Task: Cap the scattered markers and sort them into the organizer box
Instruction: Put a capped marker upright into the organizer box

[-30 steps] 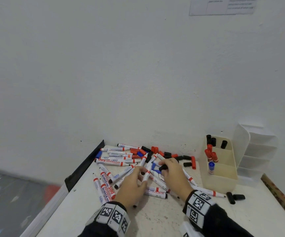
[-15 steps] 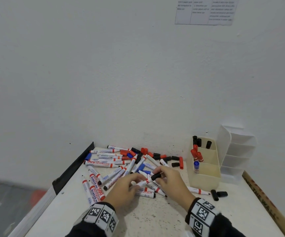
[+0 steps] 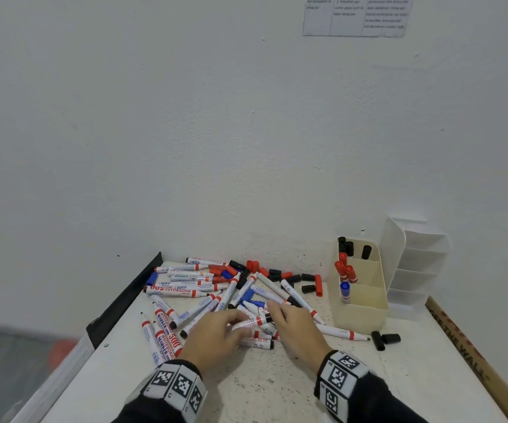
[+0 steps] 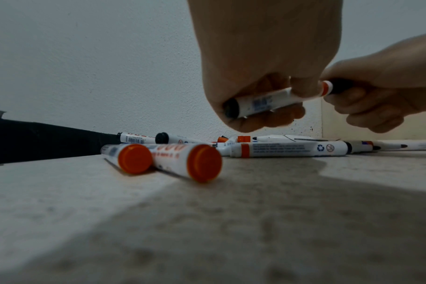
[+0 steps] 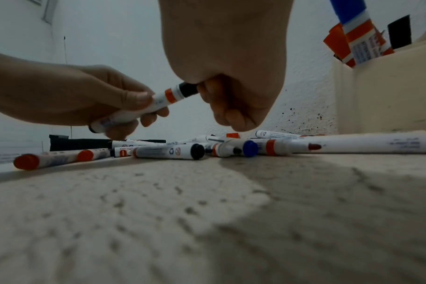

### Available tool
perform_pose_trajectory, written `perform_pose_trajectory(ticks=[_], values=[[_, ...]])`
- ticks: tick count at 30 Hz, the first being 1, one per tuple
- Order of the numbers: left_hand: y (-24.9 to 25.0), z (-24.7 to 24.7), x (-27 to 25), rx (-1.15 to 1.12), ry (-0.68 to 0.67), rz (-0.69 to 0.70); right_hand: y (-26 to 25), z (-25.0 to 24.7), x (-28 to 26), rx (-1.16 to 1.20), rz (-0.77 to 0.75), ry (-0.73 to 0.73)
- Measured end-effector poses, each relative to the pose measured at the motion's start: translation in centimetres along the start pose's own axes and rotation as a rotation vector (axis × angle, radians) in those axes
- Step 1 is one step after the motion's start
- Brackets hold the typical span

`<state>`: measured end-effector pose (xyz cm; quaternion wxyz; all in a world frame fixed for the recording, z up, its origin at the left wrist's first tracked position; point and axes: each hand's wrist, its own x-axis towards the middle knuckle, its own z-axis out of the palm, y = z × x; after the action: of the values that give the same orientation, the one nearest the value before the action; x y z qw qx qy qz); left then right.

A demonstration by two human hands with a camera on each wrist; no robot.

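Observation:
A white black-ink marker is held just above the table between both hands. My left hand grips its barrel. My right hand pinches the black cap sitting on the marker's tip. Several uncapped markers and loose red, black and blue caps lie scattered behind the hands. The cream organizer box stands at the right with black, red and blue capped markers upright in separate compartments.
Two loose black caps lie in front of the box. A white tiered organizer stands behind the box against the wall. A black strip edges the table's left side; a wooden ruler lies along the right edge.
Both hands drew back toward me from the pile, lifting the marker; the black cap in my right hand has gone onto its tip. The camera has tilted.

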<state>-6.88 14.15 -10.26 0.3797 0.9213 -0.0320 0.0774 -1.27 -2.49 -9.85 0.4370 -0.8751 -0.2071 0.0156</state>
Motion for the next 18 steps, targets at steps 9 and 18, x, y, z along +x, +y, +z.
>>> perform_pose_trajectory(ticks=[9,18], values=[[0.6,-0.3,-0.4,-0.061,-0.201,-0.024,-1.1,0.4,-0.5,0.213,0.074,-0.090],[1.5,-0.8,-0.7,-0.345,-0.261,-0.112,-1.0,0.0,-0.4,0.147,-0.135,-0.119]])
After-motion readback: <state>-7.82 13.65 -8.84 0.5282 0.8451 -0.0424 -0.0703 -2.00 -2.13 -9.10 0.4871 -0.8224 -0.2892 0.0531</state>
